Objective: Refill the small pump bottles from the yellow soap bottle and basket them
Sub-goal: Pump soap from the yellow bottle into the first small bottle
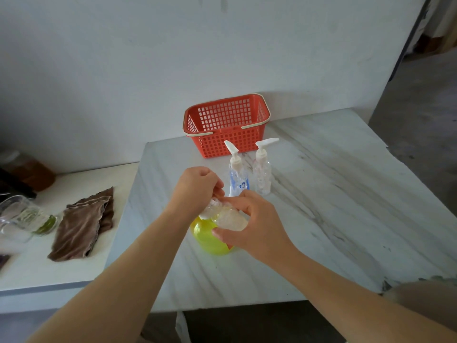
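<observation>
- Head view, progress: early stage, I judge. The basket [222, 142] shows nothing inside through its mesh, so no bottle is basketed yet.
- Two small pump bottles stand upright just in front of the basket, pumps still on: the blue-heart bottle [238, 178] and the pink-print bottle [262, 175], side by side. Both look clear and close to empty, though I can't read the fill level for sure.
- A third bottle is in hand: the clear small bottle [231, 220], tilted, held above the yellow soap bottle [207, 240], well in front of the basket.
- Right hand [257, 226]: fingers and thumb wrapped round the clear small bottle's body, a firm hold.
- Left hand [197, 189]: fingers curled, pinching the white cap [213, 203] at the clear small bottle's neck. It looks like an unscrewing grip. I can't tell if the cap is loose yet.
- The yellow soap bottle stands on the table [333, 194], in front of the basket and partly hidden by both hands. It is translucent yellow-green with a rounded body and looks well filled. Its top is hidden, so open or closed is unknown.
- Left to do, my guess: open, fill, recap and basket all three bottles.
- The brown cloth [84, 224] lies well to the left of the basket, untouched.
</observation>
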Tool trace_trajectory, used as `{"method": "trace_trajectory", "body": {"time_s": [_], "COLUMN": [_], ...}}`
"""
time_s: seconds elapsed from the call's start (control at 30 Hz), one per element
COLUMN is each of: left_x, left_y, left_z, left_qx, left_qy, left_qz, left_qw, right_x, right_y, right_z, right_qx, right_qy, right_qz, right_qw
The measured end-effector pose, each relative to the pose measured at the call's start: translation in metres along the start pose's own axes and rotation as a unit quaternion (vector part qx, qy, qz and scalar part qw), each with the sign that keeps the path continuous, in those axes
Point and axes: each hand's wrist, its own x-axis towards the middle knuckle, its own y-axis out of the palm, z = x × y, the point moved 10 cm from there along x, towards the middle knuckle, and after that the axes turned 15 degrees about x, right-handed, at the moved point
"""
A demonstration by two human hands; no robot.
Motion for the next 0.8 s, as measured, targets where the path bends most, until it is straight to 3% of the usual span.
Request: {"method": "trace_trajectory", "body": {"time_s": [0.8], "left_x": [-0.003], "left_y": [0.000], "left_z": [0.001], "left_qx": [0.001], "left_qy": [-0.011], "left_qz": [0.002], "left_qw": [1.000], "right_x": [0.001], "right_y": [0.001], "right_z": [-0.001], "right_qx": [-0.007], "right_qy": [0.000], "right_qz": [-0.010], "right_qw": [1.000]}}
